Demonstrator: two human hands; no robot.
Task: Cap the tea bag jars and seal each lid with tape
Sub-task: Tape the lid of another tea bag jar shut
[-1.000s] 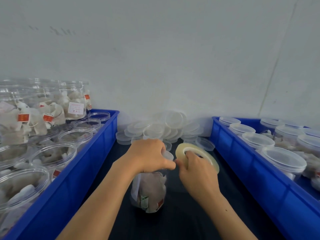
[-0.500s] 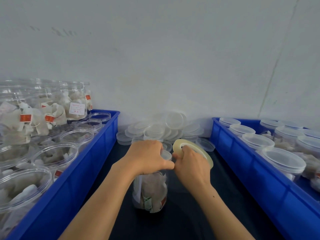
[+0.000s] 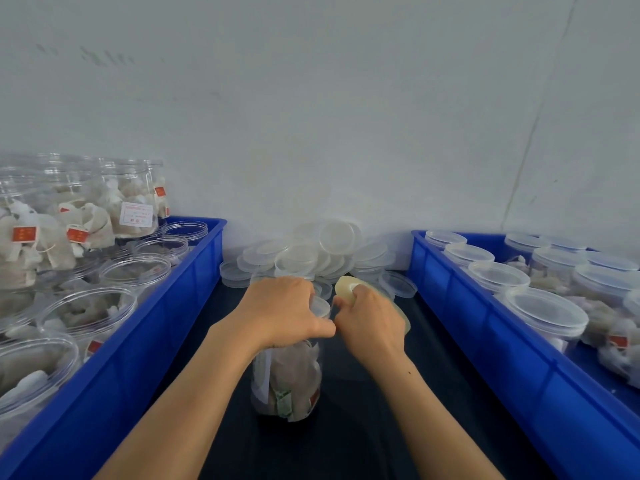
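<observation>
Dark tabletop (image 3: pixel 363 427) between two blue plastic bins (image 3: pixel 166 323) carries one clear lidded tea bag jar (image 3: pixel 287 382). Left hand (image 3: pixel 284 313) grips its lid. Right hand (image 3: pixel 372 320) pinches a translucent tape roll (image 3: pixel 344 284) beside it.

Pale grey wall (image 3: pixel 311 116), thin diagonal crack (image 3: pixel 526 140), dark tabletop (image 3: pixel 346 445)

Dark tabletop (image 3: pixel 363 427), two blue crates (image 3: pixel 145 341) (image 3: pixel 502 348), loose lids (image 3: pixel 311 254), jar (image 3: pixel 287 382)

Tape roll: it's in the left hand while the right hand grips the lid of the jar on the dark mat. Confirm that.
Hands swapped. The head view shows the right hand holding the tape roll and the left hand gripping the lid of the jar.
</observation>
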